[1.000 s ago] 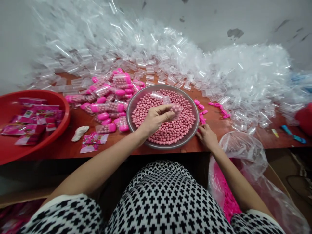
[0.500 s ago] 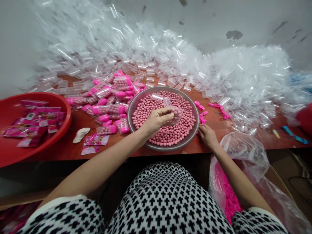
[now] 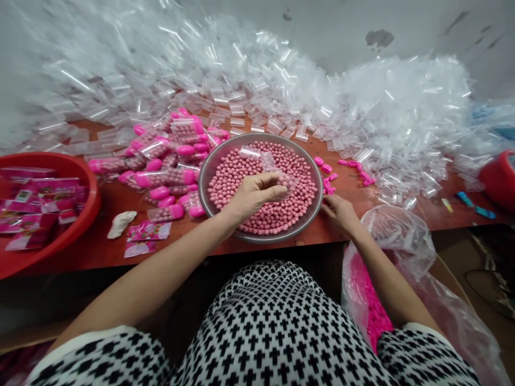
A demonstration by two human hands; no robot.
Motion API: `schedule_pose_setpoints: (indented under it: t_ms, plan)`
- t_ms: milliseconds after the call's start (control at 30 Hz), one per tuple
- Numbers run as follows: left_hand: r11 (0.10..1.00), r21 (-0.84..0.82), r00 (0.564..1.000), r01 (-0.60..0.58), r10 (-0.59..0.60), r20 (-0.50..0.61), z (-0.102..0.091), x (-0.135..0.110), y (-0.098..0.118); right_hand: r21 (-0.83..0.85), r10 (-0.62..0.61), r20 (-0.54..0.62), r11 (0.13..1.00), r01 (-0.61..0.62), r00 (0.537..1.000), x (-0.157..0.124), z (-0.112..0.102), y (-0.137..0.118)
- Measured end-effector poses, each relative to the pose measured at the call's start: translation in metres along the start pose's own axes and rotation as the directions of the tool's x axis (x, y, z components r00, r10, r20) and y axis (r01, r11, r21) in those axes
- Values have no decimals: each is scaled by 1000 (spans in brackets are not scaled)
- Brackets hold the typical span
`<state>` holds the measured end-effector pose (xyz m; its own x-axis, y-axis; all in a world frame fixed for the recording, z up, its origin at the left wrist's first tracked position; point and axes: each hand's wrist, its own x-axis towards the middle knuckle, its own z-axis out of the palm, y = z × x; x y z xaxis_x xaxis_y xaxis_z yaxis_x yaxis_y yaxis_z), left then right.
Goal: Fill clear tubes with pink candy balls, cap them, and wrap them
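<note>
My left hand is over the metal bowl of small pink candy balls. Its fingers are pinched on a clear plastic tube lying low among the balls. Two more clear tubes lie on the balls at the far side. My right hand rests on the table at the bowl's right rim, fingers curled near a few pink caps; what it holds, if anything, is hidden.
Filled tubes with pink caps are piled left of the bowl. A huge heap of empty clear tubes covers the back. A red basin with pink packets sits far left. A plastic bag of pink caps hangs at my right.
My left hand has lowered the clear tube into the candy balls. My right hand stays by the bowl's right rim. The view has shifted slightly.
</note>
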<state>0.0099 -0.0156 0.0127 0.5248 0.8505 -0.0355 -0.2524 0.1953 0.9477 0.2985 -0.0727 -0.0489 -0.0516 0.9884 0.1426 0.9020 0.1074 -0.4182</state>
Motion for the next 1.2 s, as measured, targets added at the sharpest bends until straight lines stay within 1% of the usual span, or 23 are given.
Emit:
schedule_pose_setpoints:
  t_ms: [33, 67, 100, 133, 167, 200, 233, 300, 367, 400, 467, 600, 700, 800, 867, 933, 1000, 1067, 1100, 1133, 1200]
  plan:
    - [1000, 21, 1000, -13, 12, 6, 0, 0, 0, 126, 31, -96, 992, -19, 995, 3, -7, -4]
    - [998, 44, 999, -33, 32, 16, 0, 1, -1, 257, 60, -183, 966, -12, 981, 5, -15, -11]
    - [996, 73, 998, -59, 57, 28, 1, 1, -1, 372, 74, -250, 928, 25, 965, 8, -24, -20]
    - [990, 109, 996, -88, 83, 42, 1, 1, -2, 451, 59, -288, 889, 81, 956, 11, -33, -33]
    - [981, 152, 993, -117, 110, 54, 1, 1, -3, 488, 19, -299, 862, 135, 954, 13, -40, -48]
    - [969, 201, 989, -145, 135, 63, 1, 0, -3, 489, -47, -284, 852, 187, 958, 16, -46, -64]
    - [953, 253, 985, -168, 156, 69, 2, -1, -3, 450, -129, -285, 857, 252, 950, 19, -50, -79]
    - [916, 347, 979, -202, 184, 85, 2, -3, -3, 352, -299, -280, 852, 388, 912, 25, -52, -104]
    - [885, 405, 973, -231, 209, 98, 2, -6, -3, 263, -422, -254, 836, 482, 870, 30, -50, -118]
    - [874, 420, 969, -245, 225, 98, 2, -7, -2, 233, -457, -237, 830, 507, 857, 31, -48, -121]
    - [857, 437, 960, -275, 266, 83, 2, -8, -2, 184, -493, -216, 827, 531, 843, 32, -46, -122]
    - [793, 505, 933, -340, 353, 74, 2, -10, -1, 107, -521, -236, 825, 555, 820, 27, -45, -119]
    - [723, 559, 898, -406, 428, 99, 3, -11, -2, 30, -553, -220, 820, 572, 804, 21, -44, -119]
    - [669, 598, 881, -441, 449, 148, 2, -12, -3, -39, -578, -182, 812, 582, 795, 17, -40, -120]
    - [647, 629, 886, -431, 436, 159, 2, -11, -4, -69, -575, -165, 817, 572, 801, 18, -37, -120]
    - [668, 634, 905, -390, 406, 128, 3, -10, -4, -44, -551, -165, 833, 552, 818, 21, -35, -120]
    - [768, 550, 936, -326, 343, 77, 4, -8, -3, 77, -499, -196, 850, 520, 844, 25, -35, -119]
    - [896, 370, 968, -245, 250, 34, 5, -5, -1, 309, -399, -220, 837, 452, 890, 26, -36, -118]
    - [944, 266, 980, -197, 200, 15, 5, -4, 1, 457, -333, -205, 799, 390, 921, 25, -37, -116]
    - [974, 171, 988, -150, 153, -6, 5, -4, 2, 605, -264, -165, 734, 309, 950, 24, -37, -114]
    - [995, 49, 995, -83, 85, -46, 4, -2, 3, 828, -141, -55, 546, 124, 989, 19, -38, -110]
